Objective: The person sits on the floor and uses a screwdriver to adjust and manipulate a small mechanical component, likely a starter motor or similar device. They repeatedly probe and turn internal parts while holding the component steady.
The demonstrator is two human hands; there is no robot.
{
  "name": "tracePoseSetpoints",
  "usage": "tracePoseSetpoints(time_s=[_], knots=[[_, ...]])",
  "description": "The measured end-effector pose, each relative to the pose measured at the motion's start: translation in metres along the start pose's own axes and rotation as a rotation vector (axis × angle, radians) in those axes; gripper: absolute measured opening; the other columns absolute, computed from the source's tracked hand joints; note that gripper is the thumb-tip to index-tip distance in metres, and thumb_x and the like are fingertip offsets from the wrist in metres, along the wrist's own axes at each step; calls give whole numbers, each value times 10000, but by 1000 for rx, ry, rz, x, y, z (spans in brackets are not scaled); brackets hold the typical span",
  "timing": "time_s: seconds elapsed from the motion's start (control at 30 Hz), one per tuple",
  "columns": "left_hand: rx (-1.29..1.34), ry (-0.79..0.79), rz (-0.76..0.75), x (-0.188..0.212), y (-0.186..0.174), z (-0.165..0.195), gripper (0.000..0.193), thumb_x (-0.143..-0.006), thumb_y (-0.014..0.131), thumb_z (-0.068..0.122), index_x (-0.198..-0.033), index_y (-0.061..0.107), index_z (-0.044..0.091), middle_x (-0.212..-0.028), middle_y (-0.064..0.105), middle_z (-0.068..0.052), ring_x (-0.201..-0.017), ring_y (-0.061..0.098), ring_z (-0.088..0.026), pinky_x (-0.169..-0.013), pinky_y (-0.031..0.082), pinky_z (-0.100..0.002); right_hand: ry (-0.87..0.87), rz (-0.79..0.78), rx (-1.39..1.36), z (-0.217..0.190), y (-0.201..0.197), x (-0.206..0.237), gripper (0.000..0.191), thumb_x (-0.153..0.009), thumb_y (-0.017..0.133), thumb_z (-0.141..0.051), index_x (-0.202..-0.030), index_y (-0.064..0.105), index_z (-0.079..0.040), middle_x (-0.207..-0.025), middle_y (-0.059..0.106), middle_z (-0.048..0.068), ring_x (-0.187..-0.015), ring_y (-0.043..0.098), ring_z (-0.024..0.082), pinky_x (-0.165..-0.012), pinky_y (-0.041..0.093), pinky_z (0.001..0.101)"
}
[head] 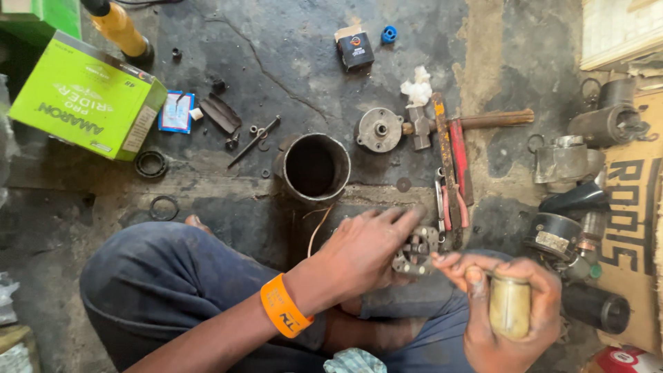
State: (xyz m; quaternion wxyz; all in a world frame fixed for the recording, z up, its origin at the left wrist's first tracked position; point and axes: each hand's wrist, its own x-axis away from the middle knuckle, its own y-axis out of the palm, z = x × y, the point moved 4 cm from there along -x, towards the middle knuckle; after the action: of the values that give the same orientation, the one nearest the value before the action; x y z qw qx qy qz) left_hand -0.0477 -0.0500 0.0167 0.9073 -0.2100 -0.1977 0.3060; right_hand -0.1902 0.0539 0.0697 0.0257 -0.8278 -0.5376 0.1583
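Two hands busy: left hand (362, 252) grips small round metal brush plate (416, 250); right hand (507, 314) clenches yellowish tool handle (510, 306) at 4 o'clock. Tip could slip, jab fingers.

Metal cylinder (315, 166) left of hammer (442, 124), beyond hands.

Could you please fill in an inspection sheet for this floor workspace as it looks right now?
Surface: dark, stained concrete floor.
Job's things: round metal part held in the left hand; yellowish tool handle gripped in the right hand.
Clutter: metal cylinder, hammer, red pliers, green box, rings, small screws.
Grippers: both hands closed on their items.
Cables: thin wire by the cylinder.
Surroundings: motor parts and cardboard beyond the right hand.
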Motion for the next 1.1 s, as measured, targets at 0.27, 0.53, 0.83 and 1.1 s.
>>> tracePoseSetpoints(time_s=[0.27, 0.53, 0.83, 1.1], knots=[[311, 263, 105, 3, 1, -14, 810, -663, 761, 108, -1429, 503, 57, -1352, 592, -212, -1297, 543, -428, -1066, 453, -459, 59, -20, 8, -1, -7, -4, 320, -1046, 533, 133, -1277, 371, -19, -968, 657, 258, -936, 720, 300, -898, 630, 519], [114, 178, 51, 1, -4, -10, 775, -613, 742, 153, -1359, 553, 63, -1264, 601, -178, -1144, 564, -412, -981, 475, -466, -38, 2, -7, 1, -4, 5, 285, -1084, 538, 99, -1262, 353, -23, -988, 657, 256, -952, 720, 295, -945, 631, 515], [2, 467, 44, 1, -6, -3, 752, -538, 900, 335, -1239, 713, 140, -1171, 619, -157, -1171, 552, -402, -922, 416, -507, 15, -134, 4, -5, -13, 6, 327, -993, 555, 154, -1239, 419, -12, -961, 676, 241, -897, 727, 291, -909, 642, 482], [236, 402, 27, -13, 22, -17, 839, -540, 902, 271, -1292, 634, 12, -1272, 636, -173, -1235, 548, -371, -1028, 420, -463, -22, -231, 142, -11, -17, -9, 319, -956, 568, 198, -1189, 471, 3, -941, 665, 226, -917, 718, 295, -922, 639, 462]])
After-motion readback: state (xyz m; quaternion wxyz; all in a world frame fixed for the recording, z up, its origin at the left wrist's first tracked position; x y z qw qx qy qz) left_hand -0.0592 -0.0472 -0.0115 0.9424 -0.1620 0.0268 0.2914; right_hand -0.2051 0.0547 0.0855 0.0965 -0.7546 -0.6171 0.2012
